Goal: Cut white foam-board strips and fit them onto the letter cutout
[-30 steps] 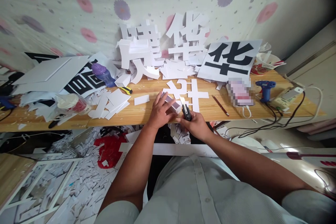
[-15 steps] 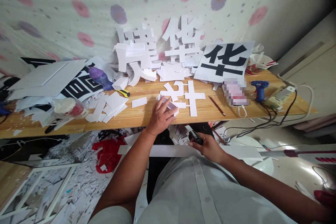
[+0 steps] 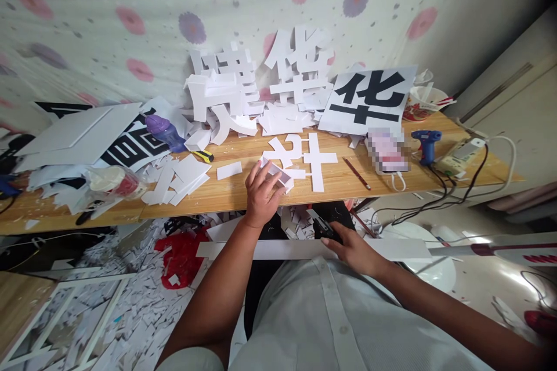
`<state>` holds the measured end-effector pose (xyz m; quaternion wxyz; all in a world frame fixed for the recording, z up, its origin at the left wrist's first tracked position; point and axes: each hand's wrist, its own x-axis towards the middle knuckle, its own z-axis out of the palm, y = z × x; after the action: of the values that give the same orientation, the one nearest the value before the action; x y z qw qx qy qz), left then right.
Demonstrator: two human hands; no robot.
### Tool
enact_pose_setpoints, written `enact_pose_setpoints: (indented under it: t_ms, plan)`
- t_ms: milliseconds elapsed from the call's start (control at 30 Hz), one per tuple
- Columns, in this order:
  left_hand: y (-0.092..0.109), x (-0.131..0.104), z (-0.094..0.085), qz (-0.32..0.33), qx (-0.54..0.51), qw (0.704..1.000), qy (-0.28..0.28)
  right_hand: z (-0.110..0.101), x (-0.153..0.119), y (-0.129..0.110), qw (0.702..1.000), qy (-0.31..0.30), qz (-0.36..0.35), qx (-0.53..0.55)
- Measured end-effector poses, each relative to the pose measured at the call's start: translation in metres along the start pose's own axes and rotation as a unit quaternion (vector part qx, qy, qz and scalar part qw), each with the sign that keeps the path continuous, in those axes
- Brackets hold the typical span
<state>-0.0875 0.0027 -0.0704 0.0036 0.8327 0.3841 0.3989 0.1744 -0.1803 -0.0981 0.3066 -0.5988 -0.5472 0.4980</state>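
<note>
My left hand (image 3: 262, 197) is on the desk's front part, its fingers curved over a hollow white foam-board piece (image 3: 285, 178) with raised side walls. Attached or close to that piece are flat white character parts, among them a cross-shaped one (image 3: 319, 157). In my lap, my right hand (image 3: 354, 248) is closed around a utility knife (image 3: 319, 221) with its blade end pointing up and left. Beneath the right hand, a long white strip (image 3: 274, 250) lies across my lap. A small white rectangle (image 3: 229, 170) rests left of my left hand.
A pencil (image 3: 357, 174), a phone (image 3: 387, 151) and a blue glue gun (image 3: 427, 145) lie to the right. Behind are white foam characters (image 3: 298, 58) and a printed sheet (image 3: 369, 98). A yellow cutter (image 3: 204, 156) and a purple bottle (image 3: 165, 132) sit left. Scraps cover the floor.
My left hand has shifted slightly on the hollow piece, showing more of its inside. My right hand has moved a little right and its fingers look looser around the knife.
</note>
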Motion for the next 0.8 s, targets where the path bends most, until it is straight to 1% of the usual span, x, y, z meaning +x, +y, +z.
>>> enact_pose_setpoints:
  t_ms: [133,233,333,500,600,667,700,733,800]
  plan:
    - [-0.002,-0.004,-0.001,-0.028,-0.022,0.998,0.051,-0.007,-0.004,-0.005,0.999,-0.021,-0.011,-0.039]
    - [-0.005,-0.003,-0.002,-0.030,-0.040,0.997,0.057,-0.010,-0.004,-0.007,0.997,-0.019,-0.031,-0.074]
    - [-0.008,0.001,-0.003,-0.022,-0.047,0.998,0.028,-0.011,-0.002,-0.007,0.997,-0.004,-0.027,-0.078]
    - [-0.013,0.009,-0.008,-0.003,-0.055,0.998,-0.027,-0.010,0.004,-0.006,0.999,0.016,-0.021,-0.028]
    - [-0.013,0.015,-0.011,0.018,-0.039,0.995,-0.088,-0.014,0.011,-0.009,0.998,0.042,-0.043,-0.011]
    - [-0.012,0.019,-0.010,0.013,-0.009,0.992,-0.123,-0.019,0.017,-0.016,0.992,0.074,-0.091,-0.043]
    - [-0.012,0.020,-0.009,0.006,0.006,0.991,-0.133,-0.022,0.019,-0.021,0.985,0.094,-0.122,-0.078]
    - [-0.011,0.021,-0.008,-0.001,0.016,0.990,-0.138,-0.025,0.022,-0.027,0.974,0.113,-0.153,-0.124]
    - [-0.012,0.021,-0.004,-0.011,0.021,0.991,-0.135,-0.031,0.027,-0.039,0.946,0.142,-0.192,-0.217]
